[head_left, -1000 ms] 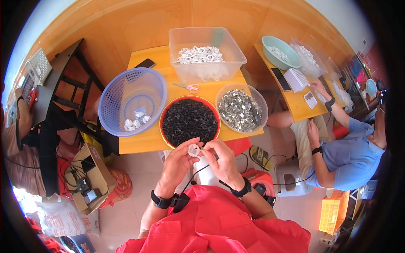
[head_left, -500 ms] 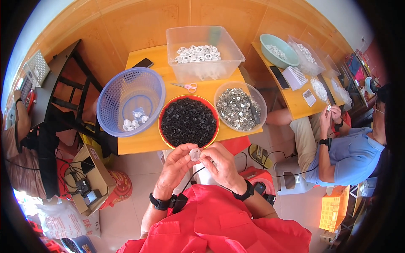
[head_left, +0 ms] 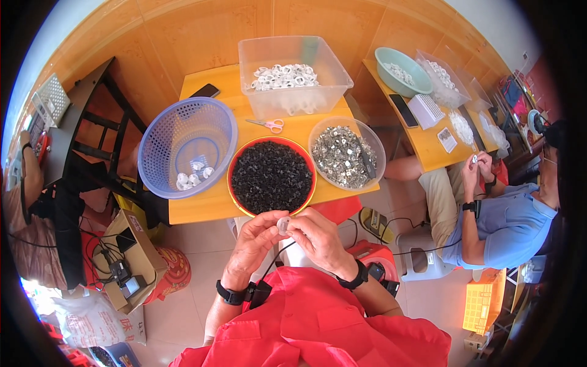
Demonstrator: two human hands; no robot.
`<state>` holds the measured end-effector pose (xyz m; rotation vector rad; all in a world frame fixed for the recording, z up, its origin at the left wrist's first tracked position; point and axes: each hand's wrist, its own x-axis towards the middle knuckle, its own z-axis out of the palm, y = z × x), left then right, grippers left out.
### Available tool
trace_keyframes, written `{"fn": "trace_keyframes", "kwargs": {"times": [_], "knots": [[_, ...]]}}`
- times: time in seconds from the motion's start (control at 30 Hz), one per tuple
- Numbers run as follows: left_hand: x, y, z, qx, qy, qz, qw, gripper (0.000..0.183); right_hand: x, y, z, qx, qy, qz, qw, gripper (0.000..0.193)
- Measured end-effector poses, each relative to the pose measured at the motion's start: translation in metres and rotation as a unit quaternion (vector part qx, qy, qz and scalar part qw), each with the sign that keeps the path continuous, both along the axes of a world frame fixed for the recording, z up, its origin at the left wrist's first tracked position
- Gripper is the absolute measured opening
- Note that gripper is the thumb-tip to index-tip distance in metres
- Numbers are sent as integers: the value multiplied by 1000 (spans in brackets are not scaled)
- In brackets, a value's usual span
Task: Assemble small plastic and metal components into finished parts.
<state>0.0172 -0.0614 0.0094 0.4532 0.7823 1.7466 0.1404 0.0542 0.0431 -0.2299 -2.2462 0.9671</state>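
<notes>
Just in front of the table's near edge, a small round whitish plastic piece [head_left: 283, 226] is pinched between the fingertips of my left hand [head_left: 254, 242]. The thumb and fingers of my right hand [head_left: 319, 240] close on its right side; whether they also hold a smaller part cannot be made out. Straight beyond my hands stands a red round tray [head_left: 230, 183] heaped with small black parts [head_left: 271, 174]. To its right is a clear round tub [head_left: 381, 160] of small metal parts [head_left: 343, 153], with a dark tool-like strip [head_left: 368, 164] lying on them.
A blue-purple basket [head_left: 158, 131] at left holds several white pieces [head_left: 194, 177]. Pink-handled scissors [head_left: 273, 126], a phone [head_left: 206, 91] and a clear bin [head_left: 296, 46] of white rings occupy the wooden table [head_left: 202, 211]. A co-worker [head_left: 504, 214] sits at right, another person [head_left: 30, 232] at left.
The round plastic piece has turned slightly between my fingertips, and my right fingers now cover more of its edge. The table and its containers appear shifted slightly left and up.
</notes>
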Motion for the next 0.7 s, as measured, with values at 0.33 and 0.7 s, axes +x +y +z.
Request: {"fn": "trace_keyframes", "kwargs": {"times": [0.33,0.7], "knots": [[1,-1,0,-14,9,6,1000,31,2,-2,0,15,-25,4,1000,15],[7,2,1,-14,43,7,999,31,0,-15,-1,-23,-28,-106,994,10]]}}
